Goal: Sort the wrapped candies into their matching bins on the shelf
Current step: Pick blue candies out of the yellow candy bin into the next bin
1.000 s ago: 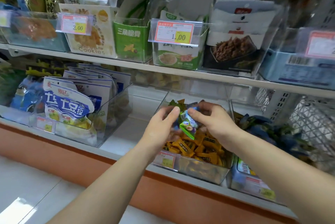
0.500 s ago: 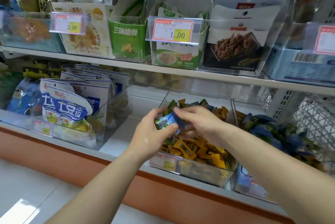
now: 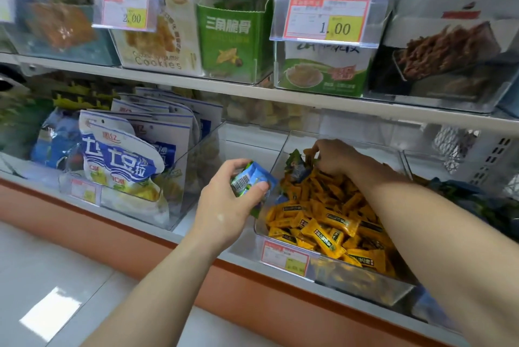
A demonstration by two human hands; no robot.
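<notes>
A clear bin (image 3: 362, 282) on the lower shelf is full of yellow wrapped candies (image 3: 325, 223), with a few green and blue ones at its back left. My left hand (image 3: 224, 206) hovers just left of the bin and grips a bunch of blue and green wrapped candies (image 3: 251, 179). My right hand (image 3: 334, 157) reaches into the back of the bin, its fingers curled among the candies there and pinching an orange-yellow candy (image 3: 309, 153). To the right, another bin holds dark blue and green wrapped candies (image 3: 460, 192).
A clear bin of blue-and-white snack bags (image 3: 120, 161) stands to the left, with a bare shelf gap (image 3: 241, 147) between it and the candy bin. The upper shelf (image 3: 252, 91) carries snack boxes and price tags. A white mesh basket (image 3: 477, 155) sits at the far right.
My hands have separated. The left hand drew back to the left with the blue and green candies. The right hand moved to the back of the yellow candy bin.
</notes>
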